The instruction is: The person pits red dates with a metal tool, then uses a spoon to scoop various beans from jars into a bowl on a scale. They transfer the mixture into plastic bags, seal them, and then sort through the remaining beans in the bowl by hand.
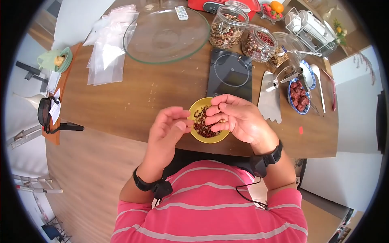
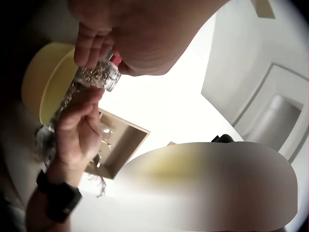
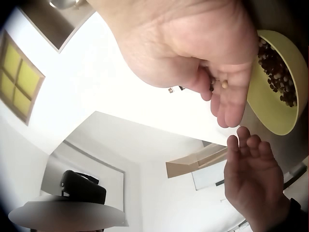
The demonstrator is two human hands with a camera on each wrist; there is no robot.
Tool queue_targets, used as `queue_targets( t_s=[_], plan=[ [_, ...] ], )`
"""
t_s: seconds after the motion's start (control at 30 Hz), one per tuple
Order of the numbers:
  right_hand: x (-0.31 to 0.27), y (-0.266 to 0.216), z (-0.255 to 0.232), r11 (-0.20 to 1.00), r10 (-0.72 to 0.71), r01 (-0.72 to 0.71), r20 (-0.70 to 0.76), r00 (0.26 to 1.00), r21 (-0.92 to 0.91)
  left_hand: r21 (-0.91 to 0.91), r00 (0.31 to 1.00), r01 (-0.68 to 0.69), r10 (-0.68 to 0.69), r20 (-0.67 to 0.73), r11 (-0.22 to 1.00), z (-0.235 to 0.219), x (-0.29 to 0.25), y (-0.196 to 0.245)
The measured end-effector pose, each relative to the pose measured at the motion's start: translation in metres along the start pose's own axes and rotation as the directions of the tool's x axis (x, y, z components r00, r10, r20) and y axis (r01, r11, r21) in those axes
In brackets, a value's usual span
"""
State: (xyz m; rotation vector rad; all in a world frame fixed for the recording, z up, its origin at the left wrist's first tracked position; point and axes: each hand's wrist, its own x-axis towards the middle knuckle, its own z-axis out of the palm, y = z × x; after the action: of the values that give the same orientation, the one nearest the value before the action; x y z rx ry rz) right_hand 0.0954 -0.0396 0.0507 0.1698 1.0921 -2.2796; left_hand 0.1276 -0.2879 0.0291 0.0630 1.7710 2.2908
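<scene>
A yellow bowl (image 1: pixel 197 106) of dark and pale beans (image 1: pixel 204 128) stands at the table's near edge. Over its right side, my right hand (image 1: pixel 240 118) is palm up, with the thumb against a finger and a dark bean (image 1: pixel 219 107) pinched there. A pale bean (image 3: pixel 224 84) lies on its fingers in the right wrist view. At the bowl's left rim is my left hand (image 1: pixel 167 131), its fingers loosely bent and nothing visible in them; the right wrist view shows its palm (image 3: pixel 256 179) facing up.
Behind the bowl is a black scale (image 1: pixel 229 77). Jars (image 1: pixel 227 34) of mixed beans, a metal scraper (image 1: pixel 269 99) and a patterned bowl (image 1: pixel 308 106) of dark red pieces stand to the right. A glass plate (image 1: pixel 162 50) and plastic bags (image 1: pixel 106 60) lie at the back left.
</scene>
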Motion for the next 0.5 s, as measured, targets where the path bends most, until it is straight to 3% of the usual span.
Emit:
queue_targets(
  t_s=[0.07, 0.1, 0.17, 0.2, 0.27, 0.33, 0.5],
  plan=[
    [0.0, 0.0, 0.005, 1.0, -0.009, 0.009, 0.011, 1.0, 0.01, -0.345, 0.978, 0.21, -0.193, 0.082, 0.915, 0.017, -0.002, 0.013],
    [0.0, 0.0, 0.009, 0.999, -0.033, 0.033, -0.01, 0.999, -0.016, -0.343, 0.979, 0.205, -0.19, 0.076, 0.917, 0.022, -0.001, 0.013],
    [-0.001, 0.002, 0.019, 0.998, -0.054, 0.053, -0.023, 0.998, -0.043, -0.479, 0.922, 0.382, -0.293, 0.252, 0.791, 0.028, 0.002, 0.012],
    [-0.003, 0.005, 0.026, 0.986, -0.101, 0.098, -0.014, 0.995, -0.134, -0.48, 0.925, 0.377, -0.292, 0.245, 0.792, 0.029, 0.005, 0.008],
    [-0.006, 0.012, 0.035, 0.965, -0.143, 0.141, 0.005, 0.99, -0.223, -0.583, 0.898, 0.424, -0.239, 0.37, 0.693, 0.031, 0.014, -0.001],
    [-0.008, 0.018, 0.04, 0.885, -0.197, 0.188, 0.022, 0.98, -0.426, -0.602, 0.904, 0.416, -0.239, 0.354, 0.681, 0.041, 0.019, 0.001],
    [-0.004, 0.026, 0.028, 0.756, -0.327, 0.348, 0.14, 0.935, -0.554, -0.656, 0.908, 0.417, -0.259, 0.329, 0.629, 0.042, 0.028, -0.012]
  ],
)
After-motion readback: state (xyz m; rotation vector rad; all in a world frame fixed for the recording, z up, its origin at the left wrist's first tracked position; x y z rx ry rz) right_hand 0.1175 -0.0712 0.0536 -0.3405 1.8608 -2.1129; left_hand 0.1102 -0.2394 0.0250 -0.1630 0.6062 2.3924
